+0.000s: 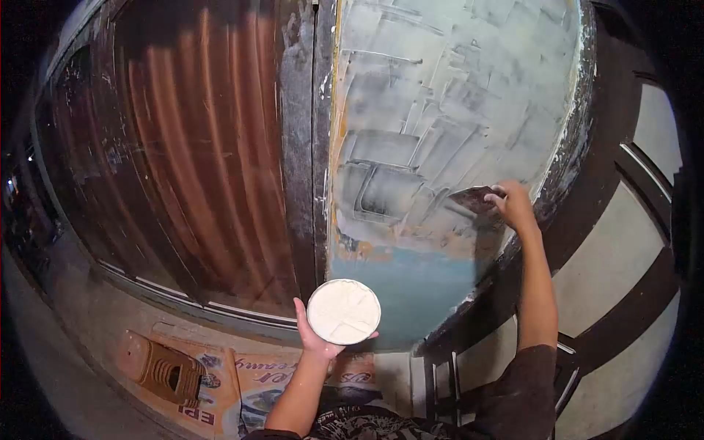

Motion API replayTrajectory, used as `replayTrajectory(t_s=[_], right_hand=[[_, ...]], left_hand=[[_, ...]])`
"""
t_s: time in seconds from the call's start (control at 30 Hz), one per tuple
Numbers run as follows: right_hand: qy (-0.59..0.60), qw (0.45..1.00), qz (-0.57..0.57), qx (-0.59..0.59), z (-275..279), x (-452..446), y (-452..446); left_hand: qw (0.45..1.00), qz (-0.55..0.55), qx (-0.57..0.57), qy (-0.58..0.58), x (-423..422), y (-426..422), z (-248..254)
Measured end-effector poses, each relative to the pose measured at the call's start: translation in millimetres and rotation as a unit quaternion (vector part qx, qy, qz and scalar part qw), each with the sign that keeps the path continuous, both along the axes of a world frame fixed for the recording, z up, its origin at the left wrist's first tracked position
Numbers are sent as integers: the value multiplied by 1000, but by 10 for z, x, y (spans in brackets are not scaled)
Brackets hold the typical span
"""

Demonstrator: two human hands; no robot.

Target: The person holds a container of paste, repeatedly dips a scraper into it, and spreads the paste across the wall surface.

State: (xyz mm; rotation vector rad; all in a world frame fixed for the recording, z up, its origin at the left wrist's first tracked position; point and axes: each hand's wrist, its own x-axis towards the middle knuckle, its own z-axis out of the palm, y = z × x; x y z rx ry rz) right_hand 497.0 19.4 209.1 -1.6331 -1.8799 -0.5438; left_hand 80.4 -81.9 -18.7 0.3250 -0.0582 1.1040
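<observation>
White-filled tub [352,342] in cupped left hand [317,345], right hand [515,205] outstretched, tight around scraper [471,198] at wall [447,125]

Wall panel [455,110]: matt skim coat, rough, ridged. Tub of paste [343,312]: matt, creamy, scored surface. Scraper [469,198]: blotchy, material unclear. Stacked stools [165,370]: moulded plastic. Window post [298,147]: scuffed dark wood. Curtain [220,147]: pleated cloth.

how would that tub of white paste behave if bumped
The tub is probably heavy for its size: it looks nearly full. The paste likely won't slosh, as its surface shows distinct ridges. Held only by the left hand, the tub might tip.
</observation>
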Motion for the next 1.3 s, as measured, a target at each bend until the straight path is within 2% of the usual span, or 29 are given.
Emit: replayTrajectory(t_s=[0.07,0.1,0.17,0.23,0.3,0.33,0.4,0.5,0.57,0.63,0.7,0.77,0.83,0.9,0.97,1.03,1.13,1.17,1.2,1.3], right_hand=[[-6,997,24,-79,-416,-71,45],[-60,996,55,-40,-625,-201,6],[-90,991,60,-74,-1044,-306,135],[-133,988,3,-80,-1112,-361,254],[-125,992,25,3,-894,-215,315],[-82,997,-5,8,-715,-147,327],[-74,990,11,121,-249,-127,168],[-47,994,-31,94,135,54,38],[2,1000,5,-13,153,-124,-149],[-30,997,49,-57,-199,-356,-149],[-72,995,63,-42,-789,-496,37],[-107,990,56,-71,-1057,-715,145],[-139,988,63,-24,-1148,-669,375],[-98,995,-2,14,-784,-679,336],[-59,995,10,80,-400,-451,426],[-7,997,7,73,11,-354,285],[3,997,73,39,23,-319,112],[27,997,66,-28,-117,-455,49],[-11,998,29,-57,-464,-404,217],[-88,992,47,-78,-1044,-855,178]], left_hand=[[1000,8,-8,5,10,-3,-12],[1000,16,-13,13,15,2,4],[999,22,-10,40,50,-29,55],[999,8,-27,41,86,-28,116],[999,-2,-12,31,113,4,111],[999,-4,-3,32,126,10,121],[1000,-25,-1,1,143,18,129],[1000,-10,-5,11,126,-13,173],[999,6,-22,36,89,-27,139],[1000,9,-12,27,78,-3,85],[1000,9,-17,17,88,5,109],[1000,5,-5,20,125,9,162],[1000,-6,28,8,145,10,198],[1000,-7,6,19,132,-29,224],[1000,-4,3,19,95,-41,195],[1000,5,12,19,45,-49,153],[1000,15,4,19,-41,-61,78],[1000,16,18,14,-58,-55,56],[1000,28,1,10,-69,-49,42],[999,32,8,27,-78,-53,109]])
